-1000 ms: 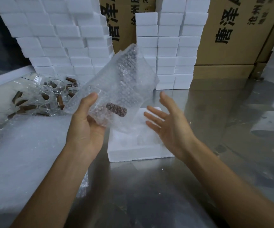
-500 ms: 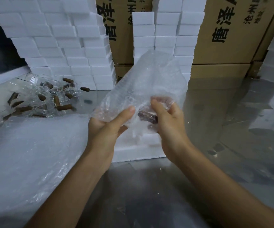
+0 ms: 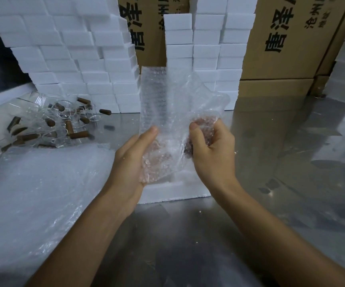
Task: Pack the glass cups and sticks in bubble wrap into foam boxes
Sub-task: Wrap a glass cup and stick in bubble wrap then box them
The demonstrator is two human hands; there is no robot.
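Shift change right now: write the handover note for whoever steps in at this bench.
Left hand: cradles the bubble wrap sheet from below.
Right hand: pinches the wrap's right side closed over something dark, apparently a stick.
Open foam box: on the steel table directly under the hands, nothing visibly in it.
Loose glass cups and sticks: piled far left.
Spare bubble wrap: stacked near left.
Foam box stacks: at the back.
Done: one bundle partly wrapped.
Left: finish rolling it, seat it in the box, then work through the pile.
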